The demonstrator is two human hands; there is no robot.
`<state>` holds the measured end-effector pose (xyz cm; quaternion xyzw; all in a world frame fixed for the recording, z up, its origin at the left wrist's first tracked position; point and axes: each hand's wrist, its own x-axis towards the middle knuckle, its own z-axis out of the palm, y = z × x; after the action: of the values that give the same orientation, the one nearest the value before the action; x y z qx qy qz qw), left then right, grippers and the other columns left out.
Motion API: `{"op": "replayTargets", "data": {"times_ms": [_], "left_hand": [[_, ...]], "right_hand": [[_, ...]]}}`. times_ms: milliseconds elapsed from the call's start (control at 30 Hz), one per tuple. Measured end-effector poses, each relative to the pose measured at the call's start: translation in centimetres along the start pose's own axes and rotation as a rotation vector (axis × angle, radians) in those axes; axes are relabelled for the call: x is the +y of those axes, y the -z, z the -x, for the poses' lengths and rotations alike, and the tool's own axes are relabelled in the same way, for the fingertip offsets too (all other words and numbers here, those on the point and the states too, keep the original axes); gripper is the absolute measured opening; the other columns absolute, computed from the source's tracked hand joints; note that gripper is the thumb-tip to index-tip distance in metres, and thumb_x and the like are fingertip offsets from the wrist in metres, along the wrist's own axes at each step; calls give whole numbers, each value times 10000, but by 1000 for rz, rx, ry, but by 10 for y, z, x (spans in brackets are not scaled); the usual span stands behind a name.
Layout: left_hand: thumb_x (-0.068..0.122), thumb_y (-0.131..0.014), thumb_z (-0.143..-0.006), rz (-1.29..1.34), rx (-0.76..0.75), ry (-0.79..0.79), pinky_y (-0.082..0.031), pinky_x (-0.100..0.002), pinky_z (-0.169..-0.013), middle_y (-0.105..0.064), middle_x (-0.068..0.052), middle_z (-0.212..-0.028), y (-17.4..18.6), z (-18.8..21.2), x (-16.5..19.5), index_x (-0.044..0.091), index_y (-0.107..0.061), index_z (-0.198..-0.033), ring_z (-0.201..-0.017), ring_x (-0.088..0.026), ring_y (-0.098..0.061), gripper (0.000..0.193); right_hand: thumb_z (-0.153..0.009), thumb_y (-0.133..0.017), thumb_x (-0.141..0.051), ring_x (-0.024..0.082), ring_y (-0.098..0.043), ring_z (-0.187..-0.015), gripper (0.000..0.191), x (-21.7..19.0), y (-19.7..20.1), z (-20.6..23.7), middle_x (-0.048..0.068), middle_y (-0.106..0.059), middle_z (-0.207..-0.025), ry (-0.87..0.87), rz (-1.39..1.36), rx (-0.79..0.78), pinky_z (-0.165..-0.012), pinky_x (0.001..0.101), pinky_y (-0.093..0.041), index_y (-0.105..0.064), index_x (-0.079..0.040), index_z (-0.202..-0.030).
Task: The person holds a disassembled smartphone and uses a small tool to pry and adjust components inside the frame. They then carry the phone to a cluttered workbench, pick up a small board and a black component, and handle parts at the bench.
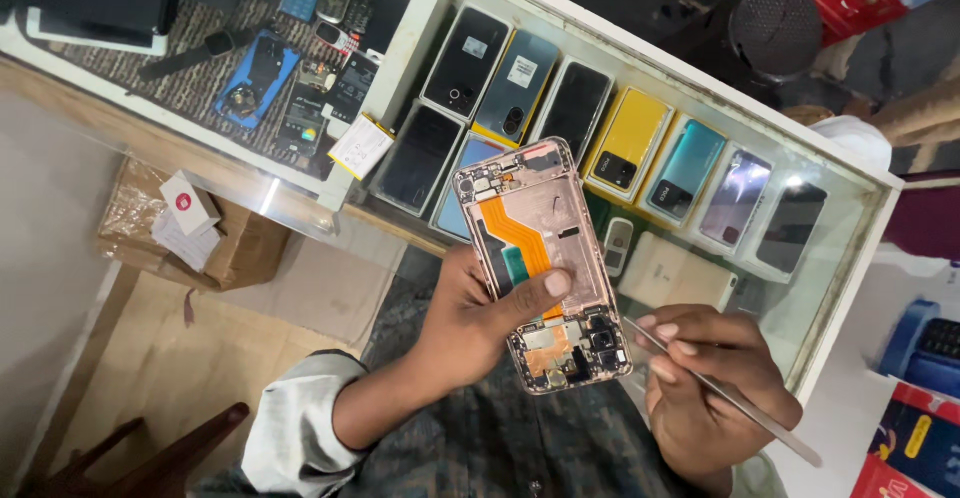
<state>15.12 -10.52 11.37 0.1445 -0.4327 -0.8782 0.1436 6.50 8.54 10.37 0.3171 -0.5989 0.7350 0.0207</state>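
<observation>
1. Our left hand [470,323] is gripping an opened phone [545,263], fingers wrapped behind it and thumb pressing across its front near the middle.
2. We are holding the phone up above the glass counter [850,258], tilted, its back cover off, with an orange flex cable [520,241] running down its middle and the camera end pointing toward us.
3. Our right hand [705,383] is pinching metal tweezers [720,393], fingers closed together on the shaft; the tip is touching the phone's lower right edge, beside the camera modules.
4. We are wearing a light sleeve [295,428] rolled up on the left arm.
5. Under the glass, a row of phones is lying on display, among them a yellow phone [628,143] and a teal phone [685,170], with dark ones on either side.
6. Farther left, loose phone parts are lying on a dark mat [200,83].
7. A cardboard box [235,248] is sitting below the counter on the left, with a small white box [188,203] on top of it.
</observation>
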Motion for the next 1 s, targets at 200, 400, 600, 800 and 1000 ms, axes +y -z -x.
{"op": "replayTargets", "data": {"times_ms": [200, 400, 600, 800, 1000], "left_hand": [[127, -695, -1016, 2, -24, -82, -570, -262, -879, -765, -44, -1097, -3, 9, 2, -29, -706, -1176, -969, -80, -698, 224], [125, -701, -1013, -43, 9, -100, -574, -257, -849, -766, -47, -1065, -12, 13, 2, -36, -702, -1149, -947, -80, -694, 210], [136, -704, -1022, -96, 5, -108, -575, -259, -815, -771, -52, -1020, -17, 13, 1, -45, -718, -1113, -908, -79, -689, 203], [127, -693, -1034, -107, 24, -117, -575, -255, -792, -778, -49, -997, -20, 14, 2, -47, -726, -1090, -885, -74, -696, 186], [110, -708, -1015, -128, 91, -132, -562, -238, -712, -761, -33, -921, -24, 14, -5, -42, -720, -1046, -813, -53, -675, 156]], "right_hand": [[-997, -725, 39, 268, -745, -926, 158, -13, -11, 2, 212, -664, -1035, -59, 40, 1, -878, 374, -661, -599, 56, -1091], [-987, -717, -6, 264, -750, -936, 167, -21, -7, -2, 209, -650, -1015, 52, 316, -99, -867, 356, -664, -571, 43, -1051], [-961, -709, -12, 301, -765, -973, 167, -24, -3, -10, 196, -658, -1033, 178, 372, -170, -874, 369, -667, -560, 33, -1023], [-915, -726, 27, 335, -763, -1036, 190, -31, -4, -18, 210, -692, -1051, 246, 489, -271, -911, 384, -649, -563, 27, -1014], [-897, -744, 26, 322, -763, -1020, 202, -27, -4, -16, 232, -703, -1050, 205, 503, -232, -900, 380, -656, -577, 22, -1010]]}}
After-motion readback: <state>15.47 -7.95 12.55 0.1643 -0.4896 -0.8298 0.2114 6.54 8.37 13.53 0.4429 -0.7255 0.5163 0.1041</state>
